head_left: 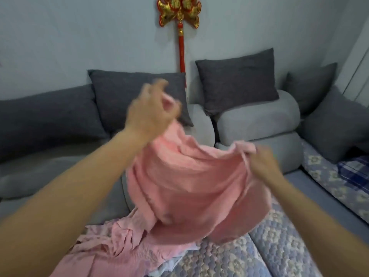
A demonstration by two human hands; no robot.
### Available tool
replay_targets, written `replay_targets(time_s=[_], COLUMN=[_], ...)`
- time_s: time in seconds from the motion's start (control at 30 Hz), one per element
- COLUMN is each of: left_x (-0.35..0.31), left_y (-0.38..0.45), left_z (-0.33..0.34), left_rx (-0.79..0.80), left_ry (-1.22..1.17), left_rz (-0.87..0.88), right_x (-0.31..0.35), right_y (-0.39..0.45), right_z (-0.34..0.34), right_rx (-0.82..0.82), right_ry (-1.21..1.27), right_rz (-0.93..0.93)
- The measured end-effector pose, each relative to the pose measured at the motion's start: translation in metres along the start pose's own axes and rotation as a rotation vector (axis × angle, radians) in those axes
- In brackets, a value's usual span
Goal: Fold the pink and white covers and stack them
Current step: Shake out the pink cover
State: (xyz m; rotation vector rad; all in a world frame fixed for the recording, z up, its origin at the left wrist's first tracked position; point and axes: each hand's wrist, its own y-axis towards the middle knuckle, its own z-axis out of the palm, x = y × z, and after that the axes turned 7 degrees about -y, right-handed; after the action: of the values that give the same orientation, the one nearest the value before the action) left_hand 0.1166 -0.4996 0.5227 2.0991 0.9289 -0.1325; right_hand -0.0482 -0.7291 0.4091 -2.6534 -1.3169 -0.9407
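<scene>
Pink cover (pixel 185 182) — that is what I have up in the air, in front of the grey sofa (pixel 259 124), and it hangs in one loose bag of cloth between my two hands with its lower part sagging down onto the quilted flowered mat (pixel 279 236) on the seat. No crease or clean edge shows in it, so I judge the folding of this one has barely begun: I am only finding its top edge and spreading it out.

Below it, on the near left of the mat, a paler pink crumpled cloth (pixel 111 236) lies in a heap, and a scrap of white cloth (pixel 171 264) peeks out from under that heap. I take the white one to be the other cover, though too little of it shows to be sure. Neither is folded, and I see no stack anywhere, so nearly all of the work is left: fold each piece, then set one on the other.

My left hand (pixel 147 114) is raised higher, near the dark cushion (pixel 137 90), its fingers (pixel 159 83) curled round one bunched end of the cover's top edge. My right hand (pixel 263 162) sits lower and to the right, pinching the other end of that edge. Both hands are blurred, so the finer lie of each finger I cannot tell.
</scene>
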Motion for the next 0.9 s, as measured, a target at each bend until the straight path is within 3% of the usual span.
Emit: replay_targets(time_s=[0.1, 0.17, 0.2, 0.27, 0.33, 0.4, 0.47, 0.57, 0.6, 0.67, 0.77, 0.8, 0.83, 0.9], left_x=[-0.032, -0.044, -0.043, -0.034, -0.017, 0.0, 0.011, 0.027, 0.033, 0.052, 0.071, 0.072, 0.068, 0.051], left_y=[-0.023, -0.03, -0.028, -0.016, 0.004, 0.018, 0.021, 0.038, 0.047, 0.063, 0.073, 0.074, 0.077, 0.084], left_z=[0.016, 0.017, 0.017, 0.007, -0.009, -0.021, -0.022, -0.017, -0.019, -0.022, -0.018, -0.014, -0.01, -0.003], left_rx=[0.529, 0.754, 0.781, 0.548, 0.242, 0.155, 0.178, 0.007, -0.075, -0.158, -0.129, -0.095, -0.057, 0.004], left_ry=[-0.211, -0.454, -0.535, -0.595, -0.655, -0.624, -0.469, -0.585, -0.629, -0.583, -0.434, -0.417, -0.405, -0.379], left_rz=[0.237, 0.186, 0.152, 0.126, 0.047, 0.006, 0.074, -0.041, -0.069, -0.043, -0.084, -0.123, -0.161, -0.185], right_x=[0.081, 0.119, 0.128, 0.126, 0.1, 0.069, 0.042, -0.003, -0.018, -0.041, -0.062, -0.067, -0.072, -0.074], right_y=[0.007, 0.001, -0.002, -0.01, -0.018, -0.03, -0.043, -0.073, -0.086, -0.107, -0.112, -0.112, -0.111, -0.115], right_z=[-0.083, -0.11, -0.115, -0.111, -0.081, -0.034, 0.018, 0.08, 0.095, 0.113, 0.116, 0.113, 0.113, 0.12], right_rx=[0.01, 0.047, 0.064, 0.151, 0.407, 0.657, 0.767, 0.889, 0.881, 0.69, 0.272, 0.203, 0.213, 0.406], right_ry=[-0.023, 0.094, 0.178, 0.321, 0.44, 0.404, 0.193, 0.0, 0.068, 0.441, 1.008, 1.038, 0.981, 0.857], right_rz=[-0.329, -0.373, -0.367, -0.315, -0.253, -0.148, -0.072, 0.097, 0.194, 0.466, 0.768, 0.785, 0.752, 0.601])
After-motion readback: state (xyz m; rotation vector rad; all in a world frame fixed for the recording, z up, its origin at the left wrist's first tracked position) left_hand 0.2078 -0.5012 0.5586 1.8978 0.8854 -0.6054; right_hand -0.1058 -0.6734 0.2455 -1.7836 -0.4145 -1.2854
